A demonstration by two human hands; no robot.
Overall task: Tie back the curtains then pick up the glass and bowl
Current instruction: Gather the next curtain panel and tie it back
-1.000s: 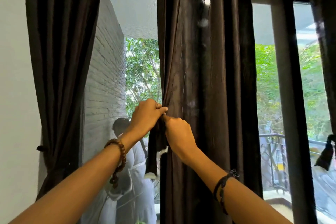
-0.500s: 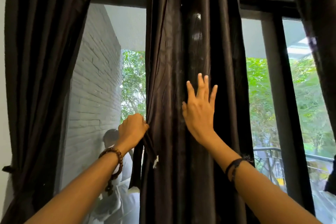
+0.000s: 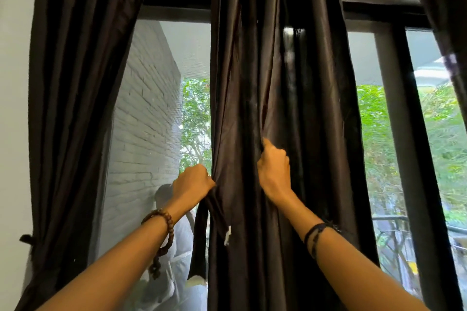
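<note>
Curtain [image 3: 278,83] gripped by left hand [image 3: 193,184] and right hand [image 3: 274,171].

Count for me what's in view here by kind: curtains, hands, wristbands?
Dark curtains: 3, the left curtain, the middle curtain, the right curtain.
Hands: 2, the left hand and the right hand, both gripping the middle curtain.
Wristbands: 2, a bead bracelet and a black band.
Total: 7.
</note>
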